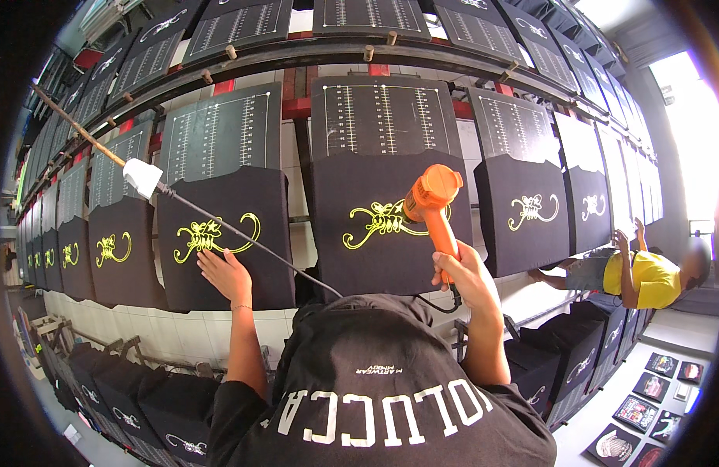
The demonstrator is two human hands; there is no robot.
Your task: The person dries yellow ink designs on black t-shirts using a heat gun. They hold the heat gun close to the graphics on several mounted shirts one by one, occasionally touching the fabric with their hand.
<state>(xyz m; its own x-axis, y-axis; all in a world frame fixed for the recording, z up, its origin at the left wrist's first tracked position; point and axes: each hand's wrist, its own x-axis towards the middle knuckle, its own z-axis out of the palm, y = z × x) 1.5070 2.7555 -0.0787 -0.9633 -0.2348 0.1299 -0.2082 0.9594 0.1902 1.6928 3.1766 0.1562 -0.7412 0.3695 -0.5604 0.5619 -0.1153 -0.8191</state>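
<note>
My right hand is wrapped round the handle of an orange hair dryer. The dryer's head hovers over the yellow-green print on a black shirt straight ahead and hides part of that print. My left hand lies flat, fingers spread, on the black shirt to the left, just below its yellow-green print. Both shirts are stretched over dark boards marked with ruled scales. A dark cable runs slantwise above the left shirt to a white plug or socket block.
More shirts on boards line the row to both sides. A metal rail with pegs runs behind them. A wooden pole meets the white block. At right stands a person in a yellow shirt. Behind me is another row of black shirts.
</note>
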